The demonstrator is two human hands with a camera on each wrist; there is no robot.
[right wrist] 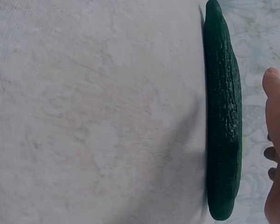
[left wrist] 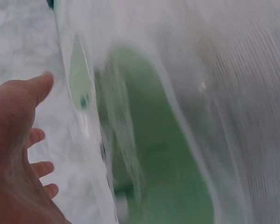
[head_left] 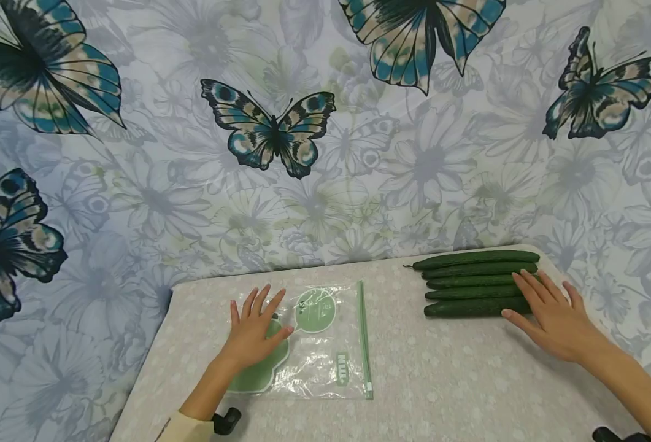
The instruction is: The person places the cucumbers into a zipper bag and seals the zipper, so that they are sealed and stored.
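A clear zip bag with green prints [head_left: 325, 344] lies flat on the table, its green zip strip on the right side. Over the bag's left part the left hand [head_left: 253, 337] is spread, fingers straight; whether it touches the plastic I cannot tell. In the left wrist view the bag [left wrist: 163, 140] fills the middle, beside the hand [left wrist: 14, 144]. Several cucumbers [head_left: 474, 307] lie side by side at the table's back right. The right hand [head_left: 562, 325] spreads its fingers over their right ends. The right wrist view shows a cucumber [right wrist: 223, 116] and the hand [right wrist: 279, 130].
A pale patterned cloth covers the table [head_left: 402, 380]. Behind it hangs a fabric backdrop [head_left: 369, 202] with butterflies and flowers. Dark straps [head_left: 227, 422] show at the wrists along the lower edge.
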